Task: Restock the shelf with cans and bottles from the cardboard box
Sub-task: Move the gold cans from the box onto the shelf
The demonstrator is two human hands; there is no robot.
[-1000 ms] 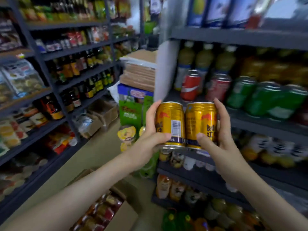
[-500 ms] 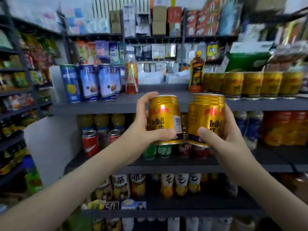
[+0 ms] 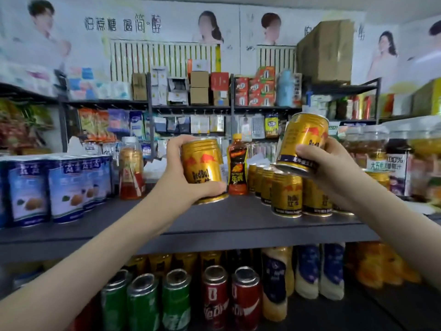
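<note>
Cans fill both hands. The left hand (image 3: pixel 186 185) wraps the left can (image 3: pixel 202 163) round its lower half, thumb across the front and fingers curled behind. Its base is at the shelf (image 3: pixel 214 225), though I cannot tell if it touches. A bottle (image 3: pixel 237 170) stands just beyond the thumb tip. The right hand (image 3: pixel 329 168) grips the right can (image 3: pixel 304 142) low on its body. That can is tilted, its base right over the row (image 3: pixel 286 192) of matching cans beneath the fingers.

These cans look full, so I judge them rigid and heavy for their size, with slick painted walls. A full wrap round the middle should hold better than a pinch at the rim. The right grip sits low on a leaning can, which seems likelier to slip. Thin metal would probably dent against the row.
</note>
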